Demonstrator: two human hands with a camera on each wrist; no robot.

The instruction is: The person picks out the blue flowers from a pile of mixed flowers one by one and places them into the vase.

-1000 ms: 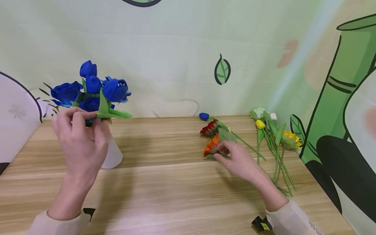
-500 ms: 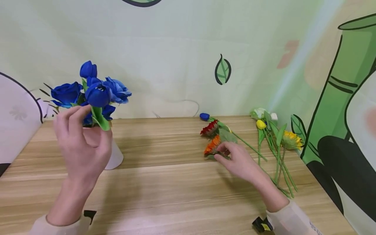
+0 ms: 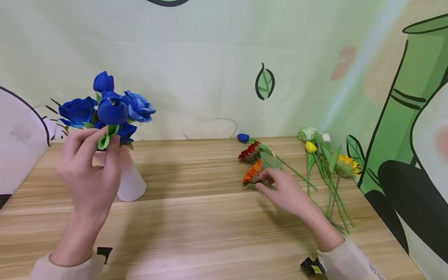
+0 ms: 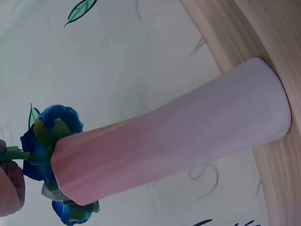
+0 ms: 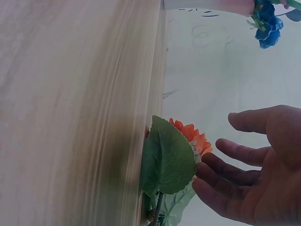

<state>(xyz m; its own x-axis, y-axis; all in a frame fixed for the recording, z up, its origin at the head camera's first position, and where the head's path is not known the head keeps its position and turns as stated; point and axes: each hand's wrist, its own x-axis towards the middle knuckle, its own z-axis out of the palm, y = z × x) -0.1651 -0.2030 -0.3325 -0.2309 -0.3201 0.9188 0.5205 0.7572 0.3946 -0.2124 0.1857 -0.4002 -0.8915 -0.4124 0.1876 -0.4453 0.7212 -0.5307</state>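
My left hand (image 3: 89, 167) pinches the green leafy stem (image 4: 15, 153) of a blue tulip (image 3: 112, 110) just above the mouth of a pink-to-white vase (image 4: 164, 136). Several other blue blooms, among them a dark blue rose (image 3: 77, 111) and a lighter blue flower (image 3: 139, 106), stand in the vase. Over on the right, my right hand (image 3: 281, 190) hovers beside an orange flower (image 3: 253, 172) lying on the table. In the right wrist view its fingers are relaxed and apart, gripping nothing, near the flower's big green leaf (image 5: 167, 157).
A dark red flower (image 3: 250, 153) and a small blue tulip (image 3: 243, 138) lie behind the orange one. Farther right on the wooden table (image 3: 196, 233) are a yellow sunflower (image 3: 346, 166), a yellow tulip (image 3: 310, 147) and white blooms (image 3: 308, 133). A printed cloth (image 3: 210, 77) hangs behind.
The blue tulip in my left hand has shifted left and turned, its bloom now facing me and its leaves swung round. The left fingers have closed in on the stem. My right hand stays still.
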